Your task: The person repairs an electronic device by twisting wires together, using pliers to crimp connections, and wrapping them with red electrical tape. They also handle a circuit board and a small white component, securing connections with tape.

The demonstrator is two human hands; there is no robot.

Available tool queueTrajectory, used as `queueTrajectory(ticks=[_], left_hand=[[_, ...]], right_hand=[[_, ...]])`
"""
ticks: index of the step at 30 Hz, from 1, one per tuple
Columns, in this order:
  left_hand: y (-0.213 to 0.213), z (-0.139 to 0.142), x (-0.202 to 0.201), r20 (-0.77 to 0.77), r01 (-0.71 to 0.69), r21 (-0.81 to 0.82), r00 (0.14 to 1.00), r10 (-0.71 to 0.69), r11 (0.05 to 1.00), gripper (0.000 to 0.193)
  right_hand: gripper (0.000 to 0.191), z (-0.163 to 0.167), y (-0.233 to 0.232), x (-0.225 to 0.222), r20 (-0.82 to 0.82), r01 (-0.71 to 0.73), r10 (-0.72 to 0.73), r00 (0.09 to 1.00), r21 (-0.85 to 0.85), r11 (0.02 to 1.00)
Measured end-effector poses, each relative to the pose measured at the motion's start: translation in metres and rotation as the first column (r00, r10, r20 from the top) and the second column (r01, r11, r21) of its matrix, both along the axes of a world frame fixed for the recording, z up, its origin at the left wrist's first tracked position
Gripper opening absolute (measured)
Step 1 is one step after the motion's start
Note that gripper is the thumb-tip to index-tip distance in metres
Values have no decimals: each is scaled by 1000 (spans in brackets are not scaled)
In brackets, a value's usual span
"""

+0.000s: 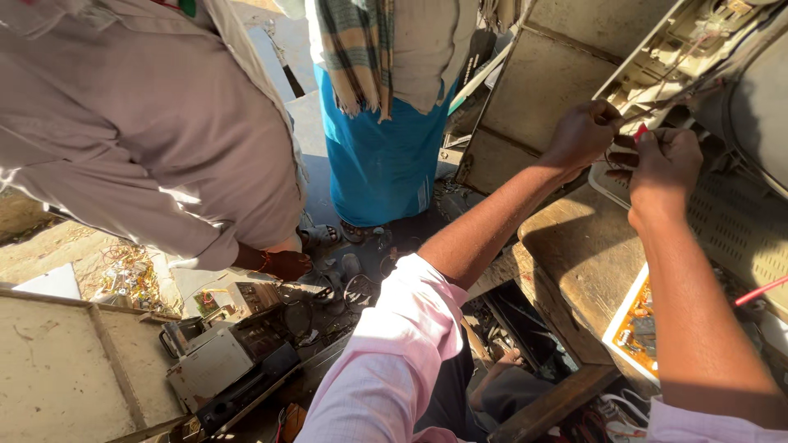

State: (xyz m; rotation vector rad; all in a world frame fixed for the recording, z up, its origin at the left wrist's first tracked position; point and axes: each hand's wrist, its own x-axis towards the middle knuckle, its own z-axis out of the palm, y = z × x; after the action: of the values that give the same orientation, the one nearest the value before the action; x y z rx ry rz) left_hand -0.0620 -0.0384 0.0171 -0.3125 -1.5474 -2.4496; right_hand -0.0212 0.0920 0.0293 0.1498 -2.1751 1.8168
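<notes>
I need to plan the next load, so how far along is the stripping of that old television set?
Done: the set's housing is open, its inner chassis exposed. In hand: both hands work at the wires; the left hand pinches them, the right hand holds a small red-tipped piece. Left: the picture tube sits inside, and an orange circuit board lies below.

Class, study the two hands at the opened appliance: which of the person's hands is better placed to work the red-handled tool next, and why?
Probably the right hand: the red-handled tool sits at its fingertips. The left hand is closed around thin wires running from the opened appliance, apparently holding them steady.
</notes>
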Motion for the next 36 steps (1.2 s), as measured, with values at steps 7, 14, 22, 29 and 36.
queueTrajectory(ticks=[7,14,22,29,36], left_hand=[[-4,4,4,88,-135,-402,979,185,906,16],[-5,-5,14,20,22,-325,1000,-16,946,27],[-9,4,25,-144,-212,-754,977,158,622,24],[-16,1,29,-10,-59,-429,998,61,901,32],[-20,-29,32,48,226,36,973,-227,974,30]], right_hand=[[5,9,-2,7,13,102,-102,995,-13,995],[12,18,-2,6,159,-14,48,986,-204,979],[32,-26,20,-28,165,-154,196,967,-239,959],[25,-13,7,-12,157,-142,182,971,-238,961],[17,23,-13,29,162,13,39,986,-308,951]])
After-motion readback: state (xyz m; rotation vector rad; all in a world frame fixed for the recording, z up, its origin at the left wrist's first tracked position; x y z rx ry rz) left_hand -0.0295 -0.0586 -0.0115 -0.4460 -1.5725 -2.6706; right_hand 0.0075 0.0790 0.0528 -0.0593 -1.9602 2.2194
